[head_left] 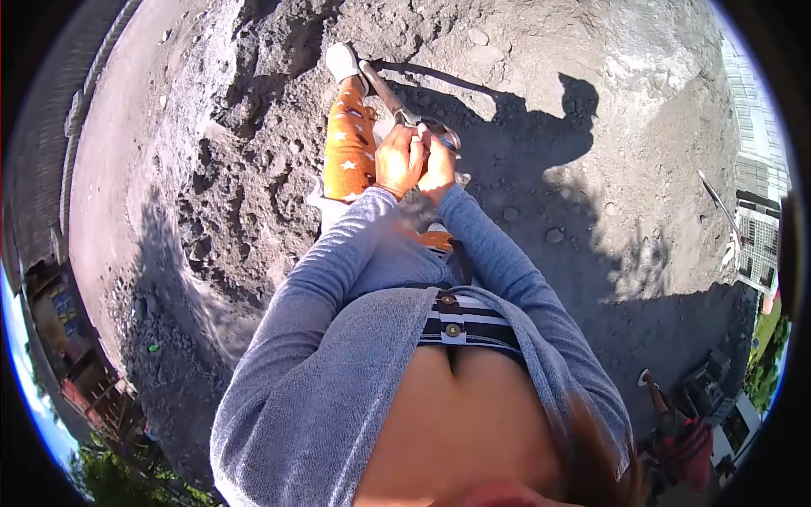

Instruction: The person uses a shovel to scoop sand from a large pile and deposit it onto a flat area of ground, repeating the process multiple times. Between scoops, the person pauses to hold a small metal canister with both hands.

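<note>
Head view: the person's left hand (395,162) and right hand (437,169) are drawn together, side by side, fingers curled narrow around the metal end of a tool with a brown, wood-like shaft (392,96); how the fingers wrap beneath is hidden, so I cannot tell the exact grip. That tool lies ahead of the body, its shaft slanting away to the far left, its shiny, rounded metal part (446,135) showing just beyond the right hand; the far end of the shaft appears close beside a white shoe (341,62).

Left of the hands is a leg in orange fabric with white stars (348,145); both forearms are in the sleeves of a grey knitted cardigan (338,384), which hangs open over a black-and-white striped garment with round buttons (473,325).

Around these spreads rough, grey, stony ground (253,211), lumpy on the left and smoother on the right; a dark shadow (541,127) falls across it to the right of the hands; farther right stands a pale block wall (752,110), with a white lattice panel (757,241) nearer; at the near right is another person in red clothing (688,452), partly blurred.
</note>
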`<state>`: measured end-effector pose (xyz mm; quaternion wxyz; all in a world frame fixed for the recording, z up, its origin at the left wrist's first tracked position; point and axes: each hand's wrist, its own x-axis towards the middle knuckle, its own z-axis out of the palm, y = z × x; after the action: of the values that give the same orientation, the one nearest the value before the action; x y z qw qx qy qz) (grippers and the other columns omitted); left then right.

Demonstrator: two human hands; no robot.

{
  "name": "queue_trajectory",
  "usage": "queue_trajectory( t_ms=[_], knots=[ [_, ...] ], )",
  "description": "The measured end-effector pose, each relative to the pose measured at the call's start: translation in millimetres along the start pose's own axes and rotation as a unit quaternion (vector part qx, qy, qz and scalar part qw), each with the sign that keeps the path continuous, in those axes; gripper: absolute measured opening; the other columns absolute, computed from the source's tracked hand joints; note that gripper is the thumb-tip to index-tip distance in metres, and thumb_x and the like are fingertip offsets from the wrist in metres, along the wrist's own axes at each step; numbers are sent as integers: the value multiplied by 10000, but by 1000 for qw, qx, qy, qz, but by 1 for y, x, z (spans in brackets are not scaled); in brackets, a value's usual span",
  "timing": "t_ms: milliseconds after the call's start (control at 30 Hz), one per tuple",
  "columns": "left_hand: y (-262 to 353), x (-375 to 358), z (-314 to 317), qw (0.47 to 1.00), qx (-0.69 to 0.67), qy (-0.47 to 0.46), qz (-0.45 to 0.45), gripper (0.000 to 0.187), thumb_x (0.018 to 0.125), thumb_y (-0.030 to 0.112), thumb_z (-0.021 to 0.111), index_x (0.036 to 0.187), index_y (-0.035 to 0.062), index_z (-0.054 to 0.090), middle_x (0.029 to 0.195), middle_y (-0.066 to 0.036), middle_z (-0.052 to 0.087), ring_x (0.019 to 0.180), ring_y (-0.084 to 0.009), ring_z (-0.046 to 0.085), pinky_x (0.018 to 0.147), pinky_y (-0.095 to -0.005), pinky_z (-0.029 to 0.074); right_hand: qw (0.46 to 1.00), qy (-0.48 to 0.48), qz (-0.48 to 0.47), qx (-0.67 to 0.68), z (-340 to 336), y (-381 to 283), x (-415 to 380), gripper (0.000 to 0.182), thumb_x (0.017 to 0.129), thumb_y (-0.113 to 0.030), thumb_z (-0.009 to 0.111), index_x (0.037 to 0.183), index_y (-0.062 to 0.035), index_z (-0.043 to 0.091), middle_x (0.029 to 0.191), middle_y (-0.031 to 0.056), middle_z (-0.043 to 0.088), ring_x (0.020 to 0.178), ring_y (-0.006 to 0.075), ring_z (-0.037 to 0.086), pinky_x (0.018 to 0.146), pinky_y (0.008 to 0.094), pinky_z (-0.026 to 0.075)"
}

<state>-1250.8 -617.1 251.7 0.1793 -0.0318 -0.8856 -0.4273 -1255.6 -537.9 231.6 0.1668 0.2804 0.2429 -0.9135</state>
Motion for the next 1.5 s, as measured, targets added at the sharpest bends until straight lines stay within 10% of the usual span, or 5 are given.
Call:
queue_trajectory(
  t_ms=[367,633,700,900,1500],
  knots=[
    [-63,23,-42,870,-350,46,-343,335,866,269,347,880,16,565,850,-76,589,733,-158,547,689,-280,432,971,-76,98,-203,-62,-13,-7,270,788,-312,594,901,-70,553,845,51,587,818,165,559,751,326,436],
    [-241,84,23,763,-283,-116,-570,535,846,477,323,998,22,559,913,-86,602,759,-188,567,676,-304,435,868,367,222,-252,-246,-15,15,135,688,-229,642,708,-119,567,719,11,572,705,126,541,633,316,405],
    [-284,107,54,701,-278,-164,-636,528,859,438,284,1054,15,532,1026,-102,576,858,-217,564,761,-338,423,719,13,110,-686,-321,-12,28,162,682,-207,607,612,-73,551,658,45,556,613,143,529,559,310,403],
    [-415,107,166,623,-233,-124,-737,667,828,538,263,1214,13,408,1126,-137,525,994,-267,498,878,-375,349,671,714,69,-188,-265,13,63,56,636,-20,553,668,-25,508,524,59,483,454,171,487,409,292,381],
    [-347,29,165,602,-262,-151,-739,850,738,742,132,877,-24,473,772,-148,509,703,-263,457,719,-398,410,507,827,56,-238,-184,69,-91,196,610,-124,629,776,-29,586,698,126,601,647,248,564,631,338,434]
  ],
)
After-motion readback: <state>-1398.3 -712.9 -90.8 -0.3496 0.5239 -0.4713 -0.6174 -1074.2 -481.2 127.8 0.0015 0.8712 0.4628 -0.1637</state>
